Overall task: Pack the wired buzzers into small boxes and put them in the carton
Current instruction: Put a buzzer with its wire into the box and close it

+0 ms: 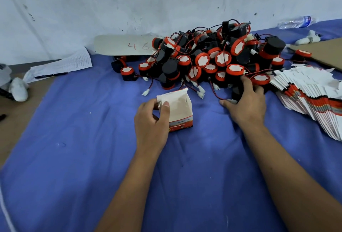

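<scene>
A heap of black wired buzzers with red-rimmed white faces lies at the back of the blue cloth. In front of it stands a small white and red box with its top flaps up. My left hand grips the box's left side, thumb on its front. My right hand reaches into the near right edge of the heap, its fingers curled round a black buzzer with a red wire and white plug. No carton is clearly in view.
A fanned stack of flat unfolded boxes lies at the right. A cardboard sheet and a water bottle are at the back right. Paper with a pen and white gloves sit at the left, near the wall.
</scene>
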`<state>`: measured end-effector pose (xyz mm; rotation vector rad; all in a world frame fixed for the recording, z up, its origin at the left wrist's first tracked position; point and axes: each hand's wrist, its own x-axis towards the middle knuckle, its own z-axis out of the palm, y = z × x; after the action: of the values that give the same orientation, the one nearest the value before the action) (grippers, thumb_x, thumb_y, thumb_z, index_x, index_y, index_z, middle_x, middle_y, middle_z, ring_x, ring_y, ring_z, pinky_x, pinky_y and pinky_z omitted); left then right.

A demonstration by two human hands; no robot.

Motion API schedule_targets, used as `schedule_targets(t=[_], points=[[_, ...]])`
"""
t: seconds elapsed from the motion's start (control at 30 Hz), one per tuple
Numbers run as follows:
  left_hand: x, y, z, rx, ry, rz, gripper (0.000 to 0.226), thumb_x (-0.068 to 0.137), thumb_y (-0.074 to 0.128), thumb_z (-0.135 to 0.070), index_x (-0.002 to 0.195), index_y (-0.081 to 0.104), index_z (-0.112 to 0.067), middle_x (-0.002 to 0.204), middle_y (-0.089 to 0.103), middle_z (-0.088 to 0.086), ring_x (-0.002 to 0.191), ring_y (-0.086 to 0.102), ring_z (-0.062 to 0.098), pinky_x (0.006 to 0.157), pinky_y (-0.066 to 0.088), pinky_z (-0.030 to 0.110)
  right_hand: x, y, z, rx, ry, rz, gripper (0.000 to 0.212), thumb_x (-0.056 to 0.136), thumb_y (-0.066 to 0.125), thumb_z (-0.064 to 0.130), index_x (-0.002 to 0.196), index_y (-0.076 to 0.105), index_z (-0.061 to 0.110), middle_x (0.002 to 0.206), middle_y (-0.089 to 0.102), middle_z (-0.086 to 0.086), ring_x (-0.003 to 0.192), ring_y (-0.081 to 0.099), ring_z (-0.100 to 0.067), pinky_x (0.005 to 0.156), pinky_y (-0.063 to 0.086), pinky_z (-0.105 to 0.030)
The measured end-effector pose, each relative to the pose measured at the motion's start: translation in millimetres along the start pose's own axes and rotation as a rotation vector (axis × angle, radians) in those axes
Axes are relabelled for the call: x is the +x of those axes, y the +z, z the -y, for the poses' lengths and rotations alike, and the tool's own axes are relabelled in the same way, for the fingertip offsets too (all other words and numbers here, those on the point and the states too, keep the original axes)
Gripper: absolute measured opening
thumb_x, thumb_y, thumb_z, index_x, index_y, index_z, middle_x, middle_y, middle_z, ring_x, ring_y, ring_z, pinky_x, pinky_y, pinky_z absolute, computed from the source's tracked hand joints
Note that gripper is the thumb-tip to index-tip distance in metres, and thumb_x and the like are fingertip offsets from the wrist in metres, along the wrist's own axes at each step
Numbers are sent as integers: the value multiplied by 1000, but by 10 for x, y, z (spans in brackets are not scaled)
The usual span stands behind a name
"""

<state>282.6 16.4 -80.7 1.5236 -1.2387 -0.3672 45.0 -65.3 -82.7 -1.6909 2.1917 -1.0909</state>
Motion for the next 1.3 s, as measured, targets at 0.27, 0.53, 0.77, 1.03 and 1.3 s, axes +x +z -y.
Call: schedule_targets(t=[0.27, 0.53, 0.77, 1.03, 1.3], points=[[22, 8, -4, -64, -67, -1, 13, 102, 60, -37, 105, 65, -25, 108, 68, -11, 97, 65, 9, 78, 59, 36, -131, -102, 243, 483, -201, -69, 29, 86, 74, 35, 114, 67, 37, 122, 52, 2, 102, 53, 3, 91, 40, -3], [28, 12, 0, -68, -69, 0, 17, 102, 60, -39, 105, 65, -23, 109, 68, -9, 98, 67, 11, 76, 60, 41, -211, -159, 384, 1069, -98, 6, 21, 100, 61, 28, 118, 65, 18, 105, 70, 10, 98, 64, -8, 78, 52, -27], [33, -2, -31, -43, -59, -19, 21, 101, 60, -38, 105, 67, -19, 107, 68, -6, 98, 65, 15, 80, 57, 45, -398, -294, 546, 1064, -292, 152, 45, 87, 76, 40, 123, 61, 18, 107, 66, -1, 96, 64, -14, 81, 53, -27], [37, -3, -31, -49, -61, -4, 24, 102, 60, -40, 108, 68, -19, 108, 69, -5, 101, 63, 13, 83, 57, 41, -579, -288, 657, 726, -581, 162, 62, 74, 92, 18, 122, 53, 11, 118, 54, -4, 107, 61, -21, 82, 59, -37], [17, -13, -24, -36, -31, 3, 21, 93, 66, -34, 110, 72, -22, 105, 71, -4, 91, 66, 13, 83, 56, 41, -764, -204, 754, 528, -871, 152, 57, 76, 89, 36, 115, 58, 10, 114, 60, 7, 103, 60, -8, 86, 50, -22]])
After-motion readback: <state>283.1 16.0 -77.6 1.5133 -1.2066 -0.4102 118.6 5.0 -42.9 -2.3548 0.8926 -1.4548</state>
